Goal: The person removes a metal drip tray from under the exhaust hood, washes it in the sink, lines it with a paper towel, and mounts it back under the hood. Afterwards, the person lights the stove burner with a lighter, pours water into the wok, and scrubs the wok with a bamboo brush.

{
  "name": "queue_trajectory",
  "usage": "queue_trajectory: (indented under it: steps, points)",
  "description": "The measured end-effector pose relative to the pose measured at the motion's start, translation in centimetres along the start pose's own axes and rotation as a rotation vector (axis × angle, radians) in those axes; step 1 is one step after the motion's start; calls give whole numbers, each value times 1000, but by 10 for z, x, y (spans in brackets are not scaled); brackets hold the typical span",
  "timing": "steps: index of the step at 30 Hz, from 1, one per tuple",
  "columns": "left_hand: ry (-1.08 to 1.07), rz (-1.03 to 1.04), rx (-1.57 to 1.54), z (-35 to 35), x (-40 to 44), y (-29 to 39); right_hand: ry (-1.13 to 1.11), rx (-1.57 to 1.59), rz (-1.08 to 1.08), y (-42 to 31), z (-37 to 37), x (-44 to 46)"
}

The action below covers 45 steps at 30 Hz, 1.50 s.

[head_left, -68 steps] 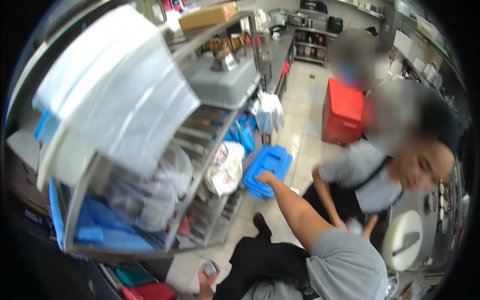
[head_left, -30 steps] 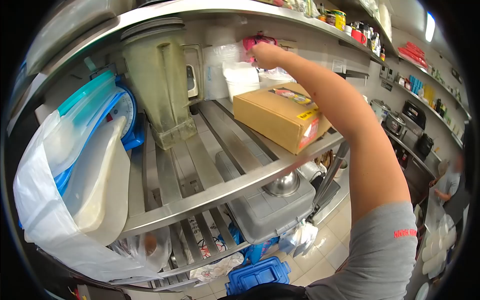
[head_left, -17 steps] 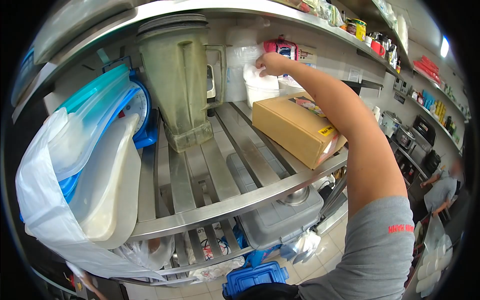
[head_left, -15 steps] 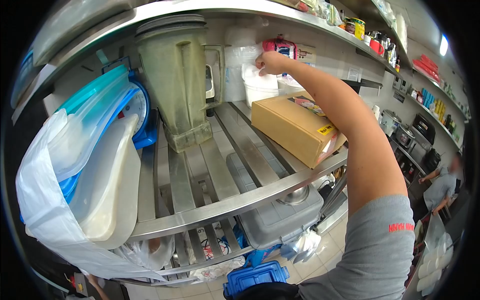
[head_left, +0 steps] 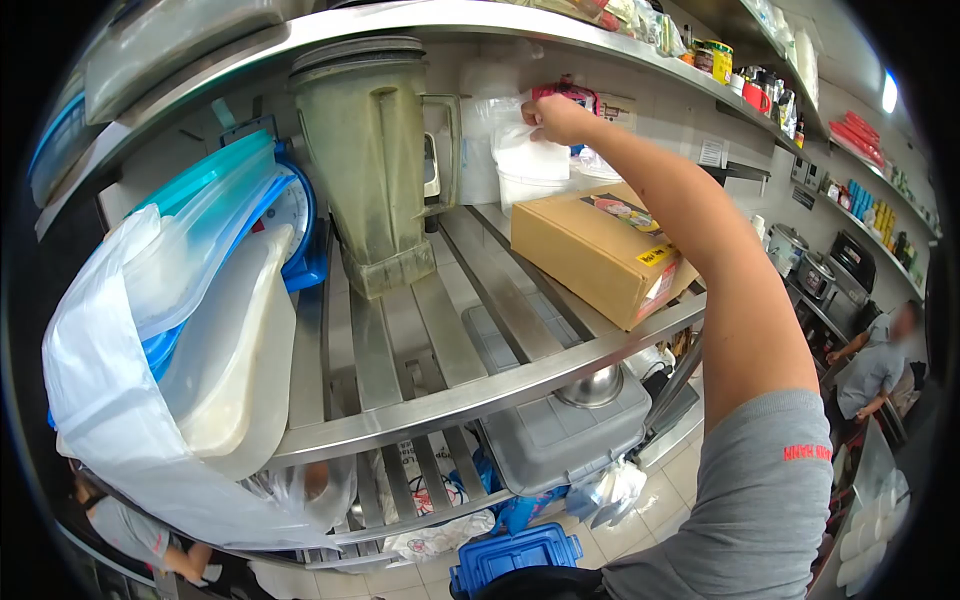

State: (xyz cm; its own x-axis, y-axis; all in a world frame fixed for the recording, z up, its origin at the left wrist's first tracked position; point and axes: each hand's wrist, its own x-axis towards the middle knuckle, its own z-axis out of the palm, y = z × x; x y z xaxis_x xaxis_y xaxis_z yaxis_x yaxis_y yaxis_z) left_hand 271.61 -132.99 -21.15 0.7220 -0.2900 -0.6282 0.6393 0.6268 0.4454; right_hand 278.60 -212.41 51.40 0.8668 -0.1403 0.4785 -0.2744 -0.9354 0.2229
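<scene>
My right hand (head_left: 562, 118) reaches to the back of the slatted metal shelf (head_left: 440, 330). Its fingers are closed on the edge of a thin white sheet (head_left: 532, 158), which stands over a white tub (head_left: 525, 188). Behind the hand lies a pink package (head_left: 580, 97). In front of the tub is a cardboard box (head_left: 590, 250), below my forearm. A cloudy blender jug (head_left: 370, 170) stands upright to the left. My left hand is out of view.
Plastic trays and lids (head_left: 235, 350) in a white bag, with a blue scale (head_left: 295, 215), fill the left end. Below are a grey bin (head_left: 560, 440) and a blue lid (head_left: 515, 560). People are at lower left (head_left: 135, 530) and far right (head_left: 875, 370).
The view has turned from the floor to the shelf, and my left hand has left it. My right hand has taken hold of the white sheet and raised it slightly. A person shows at lower left.
</scene>
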Motion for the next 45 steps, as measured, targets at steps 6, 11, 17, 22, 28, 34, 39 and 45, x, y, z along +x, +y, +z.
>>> queue_trajectory:
  steps: [6, 11, 17, 22, 28, 34, 39, 45]
  points:
    - [-131, 2, -17, -16, 0, -1, 231, -39, -50, -7, -29, -6]
    - [-39, 89, -42, -39, 4, -9, 261, 39, 19, -6, -62, -25]
    - [-314, 265, -122, -62, -10, -34, 412, 85, 187, -50, -93, -86]
    - [-177, 348, -69, 36, -121, -34, 709, 134, 28, -107, -106, -156]
    - [-238, 413, -34, 97, -175, -21, 796, 709, -247, -393, -27, -357]
    - [-242, 509, -183, 79, -198, -7, -106, 1169, -759, -650, 123, -490]
    - [-136, 621, -254, -18, -231, 34, -111, 988, -1005, -748, 91, -522]
    - [-50, 627, -109, -129, -293, 104, -526, 1134, -1071, -883, 52, -528]
